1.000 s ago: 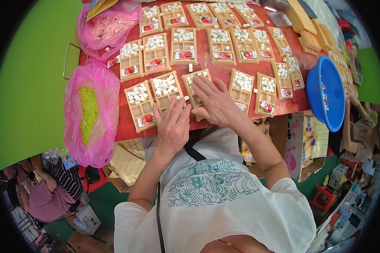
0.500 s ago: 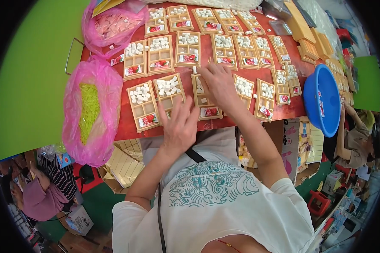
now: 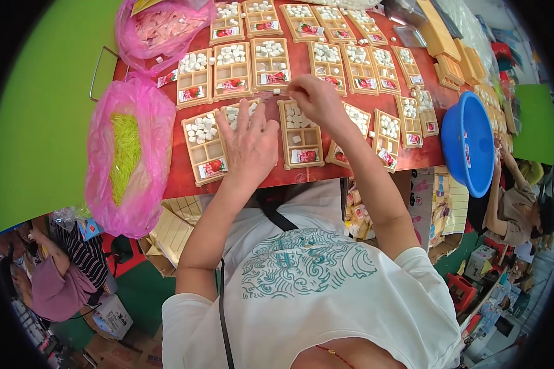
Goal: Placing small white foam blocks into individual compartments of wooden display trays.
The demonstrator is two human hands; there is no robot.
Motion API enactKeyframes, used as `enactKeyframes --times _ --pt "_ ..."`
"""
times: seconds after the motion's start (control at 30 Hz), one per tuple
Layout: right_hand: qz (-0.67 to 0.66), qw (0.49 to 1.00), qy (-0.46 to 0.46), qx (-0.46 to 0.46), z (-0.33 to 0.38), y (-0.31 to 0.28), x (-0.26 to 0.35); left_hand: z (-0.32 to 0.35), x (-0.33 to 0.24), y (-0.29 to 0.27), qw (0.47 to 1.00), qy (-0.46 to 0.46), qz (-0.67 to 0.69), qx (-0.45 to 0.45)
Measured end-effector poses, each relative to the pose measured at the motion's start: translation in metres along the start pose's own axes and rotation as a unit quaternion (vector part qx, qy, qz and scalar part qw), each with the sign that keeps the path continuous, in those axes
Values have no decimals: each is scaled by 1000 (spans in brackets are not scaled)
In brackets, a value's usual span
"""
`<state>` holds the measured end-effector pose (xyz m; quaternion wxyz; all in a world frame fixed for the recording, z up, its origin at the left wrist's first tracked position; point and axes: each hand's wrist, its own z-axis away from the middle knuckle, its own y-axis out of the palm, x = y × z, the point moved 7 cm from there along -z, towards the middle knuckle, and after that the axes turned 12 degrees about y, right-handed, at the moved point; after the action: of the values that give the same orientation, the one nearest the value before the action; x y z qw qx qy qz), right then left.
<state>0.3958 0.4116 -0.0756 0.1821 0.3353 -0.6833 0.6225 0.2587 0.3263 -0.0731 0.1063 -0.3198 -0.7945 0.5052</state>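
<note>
Filling trays on a red desk (image 3: 449, 111): the left hand (image 3: 250, 144) lies flat and spread on 1 tray (image 3: 231, 117), while the right hand (image 3: 314, 98) pinches a white cube (image 3: 276, 91) just above the neighbouring tray (image 3: 301, 134), likely to drop into a vacant compartment.

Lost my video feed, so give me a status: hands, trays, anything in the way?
Left hand flat on a tray. Right hand pinching a white cube above the part-filled tray. Nothing blocking.

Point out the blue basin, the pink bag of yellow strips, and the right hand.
blue basin (image 3: 468, 141), head view, inner wall.
pink bag of yellow strips (image 3: 126, 154), head view, its middle.
right hand (image 3: 317, 101), head view, back of hand.
</note>
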Motion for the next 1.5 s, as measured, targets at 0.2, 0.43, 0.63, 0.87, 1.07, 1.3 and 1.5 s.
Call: enactKeyframes --times 0.2,0.43,0.63,0.87,1.07,1.3,1.5 --pt "-13 999 30 14 41 -15 -8 -24 -6 7 999 9 27 -47" --pt "55 998 -26 -24 59 -21 27 8 -23 -18 993 -15 74 -95" --pt "34 988 -148 -11 42 25 72 70 -18 -34 995 -35 67 -67" --pt "147 969 -186 67 45 61 76 68 20 -45 995 -69 5 -68" --pt "129 979 -156 21 42 48 78 50 34 -20 997 -80 3 24" --pt "76 987 -132 60 42 48 75 55 30 -28 996 -78 29 16" --pt "226 951 -185 104 56 76 77 87 34 -37 990 -131 11 47"
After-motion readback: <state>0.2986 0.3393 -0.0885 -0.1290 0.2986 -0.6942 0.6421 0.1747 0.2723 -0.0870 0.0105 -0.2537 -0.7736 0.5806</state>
